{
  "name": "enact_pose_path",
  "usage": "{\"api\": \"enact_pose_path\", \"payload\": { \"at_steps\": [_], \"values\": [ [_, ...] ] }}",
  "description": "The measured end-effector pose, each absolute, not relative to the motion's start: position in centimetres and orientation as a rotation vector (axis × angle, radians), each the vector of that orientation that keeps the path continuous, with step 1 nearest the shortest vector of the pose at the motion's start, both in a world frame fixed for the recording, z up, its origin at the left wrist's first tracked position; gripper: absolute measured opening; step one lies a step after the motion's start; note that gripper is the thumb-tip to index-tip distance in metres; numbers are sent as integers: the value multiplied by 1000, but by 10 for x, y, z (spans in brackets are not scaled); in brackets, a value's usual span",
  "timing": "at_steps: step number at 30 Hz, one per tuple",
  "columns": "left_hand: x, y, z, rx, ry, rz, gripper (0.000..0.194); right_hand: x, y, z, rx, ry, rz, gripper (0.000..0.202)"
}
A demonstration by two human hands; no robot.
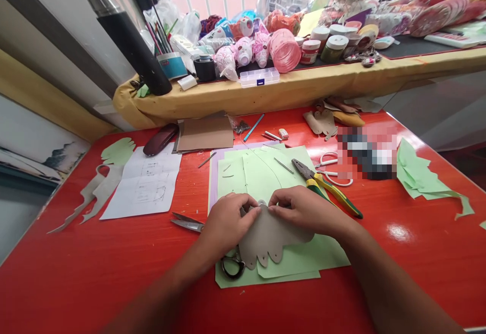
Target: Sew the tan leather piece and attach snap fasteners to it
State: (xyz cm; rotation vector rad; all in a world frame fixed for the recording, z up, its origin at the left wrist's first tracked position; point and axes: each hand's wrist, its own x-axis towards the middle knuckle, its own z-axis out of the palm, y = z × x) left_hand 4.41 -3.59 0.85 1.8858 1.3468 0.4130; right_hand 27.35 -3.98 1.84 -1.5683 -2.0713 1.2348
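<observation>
A grey-brown piece of leather point(261, 235), scalloped and punched with small holes along its near edge, lies over pale green paper sheets point(322, 258). My left hand point(230, 220) pinches its far edge between thumb and fingers. Close beside it, my right hand point(299, 210) pinches the same edge. A small round pale bit point(261, 203) shows between the fingertips; what it is, I cannot tell. From near my right hand a thin thread point(266, 161) curves away over the paper. Scissors point(232, 267) lie partly under my left hand and the leather.
Yellow-green pliers point(336, 195) and white-handled scissors point(339, 178) are at the right. Left lie a printed sheet point(132, 197), leather scraps point(96, 187) and a dark red case point(161, 139). Behind stands a ledge point(304, 80) crowded with jars, brushes and a black flask point(132, 45).
</observation>
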Motion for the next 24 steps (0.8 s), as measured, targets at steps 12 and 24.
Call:
{"api": "enact_pose_path", "payload": {
  "at_steps": [12,24],
  "values": [
    [47,-19,13,1913,1372,288,14,264,-38,23,-1738,-2126,1121,24],
    [49,-18,8,1964,1397,287,12,261,-37,20,-1779,-2158,1063,24]
  ]
}}
